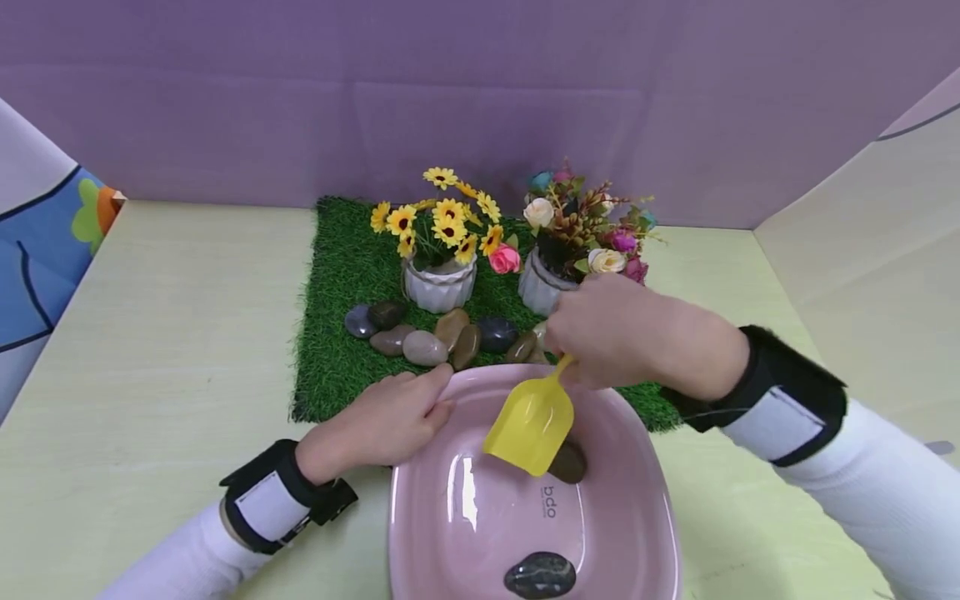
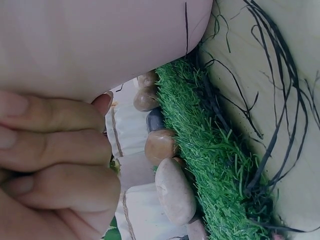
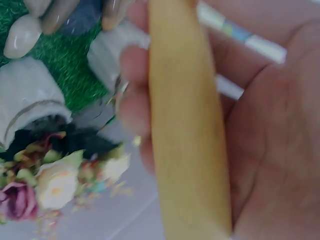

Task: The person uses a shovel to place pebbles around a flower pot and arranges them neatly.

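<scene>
In the head view my right hand (image 1: 607,329) grips the handle of a yellow toy shovel (image 1: 534,421), its blade tilted down over the pink basin (image 1: 402,508). The right wrist view shows the fingers curled round the shovel's handle (image 3: 187,120). My left hand (image 1: 386,417) holds the basin's far left rim, thumb at the top edge and fingers bent against the outer wall. Inside the basin, a brown stone (image 1: 570,462) lies partly hidden behind the blade. A dark stone (image 1: 540,575) with pale veins sits nearer me.
Behind the basin, a mat of artificial grass (image 1: 330,292) bears a row of several smooth stones (image 1: 425,347). Two white pots stand on it, one with yellow flowers (image 1: 448,229), one with mixed roses (image 1: 606,260). A purple backdrop (image 1: 480,108) rises behind the table (image 1: 187,333).
</scene>
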A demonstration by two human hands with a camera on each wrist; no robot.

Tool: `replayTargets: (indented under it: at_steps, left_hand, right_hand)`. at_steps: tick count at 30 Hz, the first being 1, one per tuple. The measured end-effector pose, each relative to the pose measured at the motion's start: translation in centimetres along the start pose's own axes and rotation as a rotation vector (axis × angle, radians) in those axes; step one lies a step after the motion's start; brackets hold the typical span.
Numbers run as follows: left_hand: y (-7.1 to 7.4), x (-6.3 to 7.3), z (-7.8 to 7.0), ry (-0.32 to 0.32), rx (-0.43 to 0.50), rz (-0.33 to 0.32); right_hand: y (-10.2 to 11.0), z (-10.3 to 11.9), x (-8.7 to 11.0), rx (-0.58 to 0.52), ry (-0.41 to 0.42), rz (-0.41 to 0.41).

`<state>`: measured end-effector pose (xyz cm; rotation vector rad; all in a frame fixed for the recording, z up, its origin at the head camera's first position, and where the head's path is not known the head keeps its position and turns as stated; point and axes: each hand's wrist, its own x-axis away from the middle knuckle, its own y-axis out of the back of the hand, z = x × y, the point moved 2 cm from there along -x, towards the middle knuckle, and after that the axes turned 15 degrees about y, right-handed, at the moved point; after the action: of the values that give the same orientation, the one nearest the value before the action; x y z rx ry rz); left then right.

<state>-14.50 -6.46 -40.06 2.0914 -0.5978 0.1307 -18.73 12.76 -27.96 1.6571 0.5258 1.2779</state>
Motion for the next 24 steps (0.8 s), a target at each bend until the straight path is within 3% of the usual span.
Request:
replayTargets:
  at_steps: [4,7,15,20,24]
  left_hand:
    - [0.0,-0.1,0.0,-0.003,-0.01,-0.013]
    - [-0.1,-0.1,0.0,-0.006,-0.014,-0.017]
    - [-0.2,-0.1,0.0,-0.007,-0.015,-0.013]
    - [-0.1,-0.1,0.0,-0.006,0.0,-0.002]
    - [-0.1,-0.1,0.0,-0.009,0.0,-0.001]
  right_hand:
    - [-0.6,2.3,-0.2,0.265,0.013,-0.084]
    - [-0.9,3.7,-0.2,0.373,0.034,-0.101]
    - [-1.5,4.6,-0.3,0.444,0.005,-0.098]
    - [-1.8,4.9,-0.7,0.53,-0.091,-0.114]
    - [-1.9,5.7,-0.9,0.552,-0.165,-0.058]
